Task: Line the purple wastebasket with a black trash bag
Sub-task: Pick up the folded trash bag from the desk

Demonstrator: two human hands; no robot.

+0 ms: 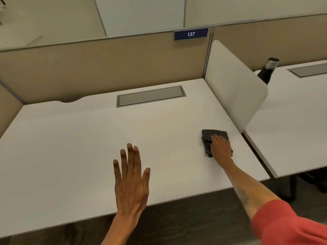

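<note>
A folded black trash bag (209, 137) lies flat on the white desk (88, 138), near its right side. My right hand (221, 148) rests on top of the bag, fingers laid over it and covering its near half. Whether the fingers grip it or only press on it I cannot tell. My left hand (130, 179) hovers over the middle of the desk near the front edge, fingers spread, holding nothing. The purple wastebasket is not in view.
A white rounded divider panel (233, 89) stands along the desk's right edge. Behind it a black bottle (267, 71) with a steel cap stands on the neighbouring desk. A grey cable hatch (150, 96) sits at the desk's back, below a beige partition with sign 137.
</note>
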